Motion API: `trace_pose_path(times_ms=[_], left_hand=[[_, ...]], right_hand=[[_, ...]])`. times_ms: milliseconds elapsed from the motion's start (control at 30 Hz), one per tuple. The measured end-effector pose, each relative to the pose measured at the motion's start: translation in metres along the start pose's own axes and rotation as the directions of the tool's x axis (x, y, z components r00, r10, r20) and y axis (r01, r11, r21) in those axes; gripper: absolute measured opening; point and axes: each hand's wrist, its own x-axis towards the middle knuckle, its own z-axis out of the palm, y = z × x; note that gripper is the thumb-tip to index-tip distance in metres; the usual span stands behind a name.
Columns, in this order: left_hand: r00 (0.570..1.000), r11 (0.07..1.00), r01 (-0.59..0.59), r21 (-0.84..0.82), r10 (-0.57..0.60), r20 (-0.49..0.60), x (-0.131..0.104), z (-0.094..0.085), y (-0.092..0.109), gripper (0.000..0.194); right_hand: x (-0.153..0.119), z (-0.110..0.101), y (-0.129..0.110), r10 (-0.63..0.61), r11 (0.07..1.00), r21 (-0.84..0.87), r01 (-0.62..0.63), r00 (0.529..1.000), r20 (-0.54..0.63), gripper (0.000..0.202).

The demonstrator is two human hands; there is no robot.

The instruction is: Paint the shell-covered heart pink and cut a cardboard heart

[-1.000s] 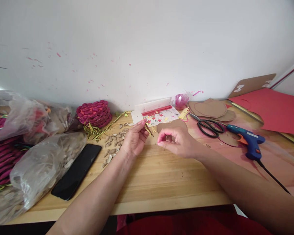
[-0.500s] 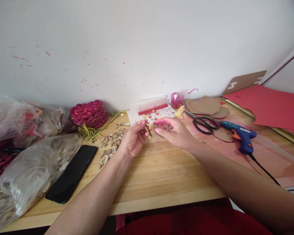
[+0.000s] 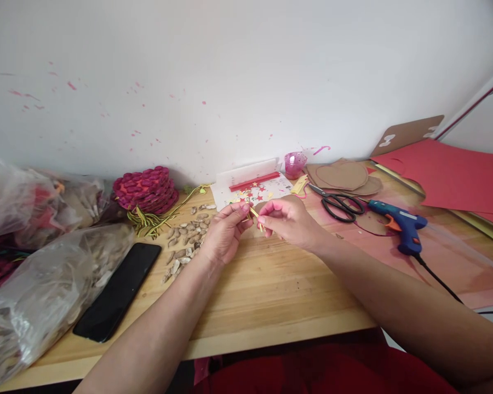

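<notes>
My left hand (image 3: 225,232) pinches a thin yellow-green cord (image 3: 254,213) between thumb and fingers, above the wooden table (image 3: 279,295). Close by on the right, my right hand (image 3: 286,220) has its thumb and fingertips closed on the same cord's other side. Part of the cord is hidden by the fingers. Behind the hands lies a white sheet (image 3: 221,192) with small red and yellow stars. Peanut shells (image 3: 193,232) are scattered left of my left hand.
On the left are a black phone (image 3: 117,293), plastic bags (image 3: 49,290) and stacked magenta pieces (image 3: 145,191). At the right lie black scissors (image 3: 340,207), a blue glue gun (image 3: 406,224), cardboard shapes (image 3: 340,176) and red sheets (image 3: 464,175). A pink cup (image 3: 294,164) stands at the back.
My right hand has moved slightly left and closed on the cord, which now stretches between both hands. The view has shifted a little.
</notes>
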Motion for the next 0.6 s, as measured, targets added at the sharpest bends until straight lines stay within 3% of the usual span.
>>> trace_pose_path(times_ms=[233,600], left_hand=[[1.0,1.0,0.016,-0.018,-0.016,-0.02,-0.002,0.002,-0.002,0.023],[0.997,0.996,0.076,-0.048,-0.075,0.029,-0.002,0.003,-0.008,0.025]], right_hand=[[-0.001,0.006,0.004,0.187,0.98,0.076,-0.186,0.982,-0.004,0.011],[-0.002,0.005,0.013,0.044,0.98,-0.191,-0.058,0.996,-0.074,0.012]])
